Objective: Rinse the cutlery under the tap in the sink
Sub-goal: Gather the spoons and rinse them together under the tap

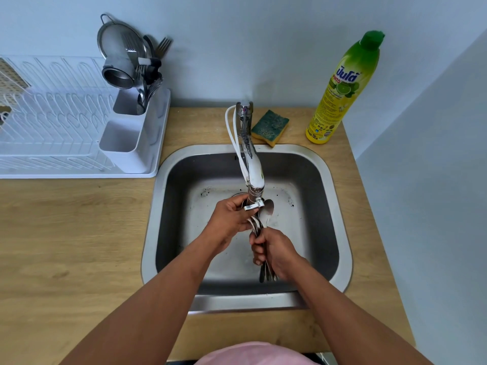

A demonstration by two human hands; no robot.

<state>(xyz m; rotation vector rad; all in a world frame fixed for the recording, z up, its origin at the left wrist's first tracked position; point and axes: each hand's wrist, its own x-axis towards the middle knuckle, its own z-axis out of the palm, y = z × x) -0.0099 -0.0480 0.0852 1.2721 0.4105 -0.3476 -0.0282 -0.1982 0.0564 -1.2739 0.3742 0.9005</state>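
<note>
A bundle of steel cutlery (266, 214), spoons and forks, is held upright over the steel sink (326, 206), heads up just under the tap's spout (254, 191). My right hand (274, 252) is closed around the handles, whose ends stick out below it. My left hand (232, 218) wraps around the upper part of the bundle, right at the spout's outlet. One spoon bowl shows to the right of the spout. I cannot make out a water stream.
A white dish rack (66, 127) stands on the wooden counter at left, with a strainer, a cup and more cutlery (150, 75) in its holder. A green-and-yellow sponge (270, 127) and a dish-soap bottle (342, 90) stand behind the sink.
</note>
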